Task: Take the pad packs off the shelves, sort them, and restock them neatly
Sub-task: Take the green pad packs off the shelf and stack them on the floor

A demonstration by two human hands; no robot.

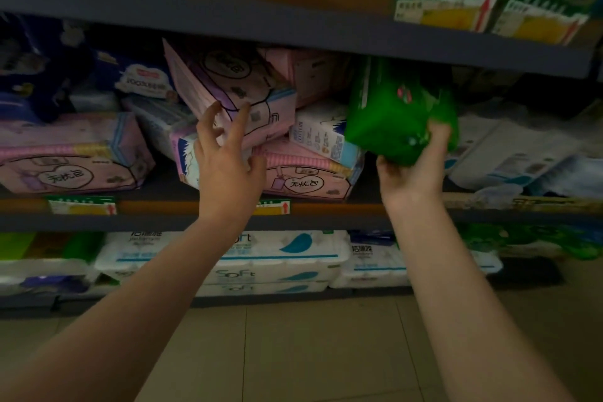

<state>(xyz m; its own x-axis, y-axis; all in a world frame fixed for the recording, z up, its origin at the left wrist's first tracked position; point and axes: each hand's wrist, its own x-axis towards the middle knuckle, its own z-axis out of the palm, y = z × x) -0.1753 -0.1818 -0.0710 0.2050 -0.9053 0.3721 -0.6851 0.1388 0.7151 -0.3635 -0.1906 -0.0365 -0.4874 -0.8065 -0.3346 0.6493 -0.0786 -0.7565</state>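
My right hand (414,170) grips a green pad pack (398,111) from below, at the front of the middle shelf (326,219), right of centre. My left hand (225,157) is spread open, its fingertips touching a tilted pink pad pack (235,81) that leans on a jumbled pile. In that pile lie another pink pack (303,179) and a white and blue pack (323,134). A flat pink pack (68,153) lies at the left of the shelf, with dark blue packs (39,68) behind it.
The shelf above (293,26) overhangs closely and carries price tags (447,8) at the right. White packs (509,150) lie at the right of the middle shelf. Tissue roll packs (277,258) fill the bottom shelf. A tiled floor (293,352) lies below.
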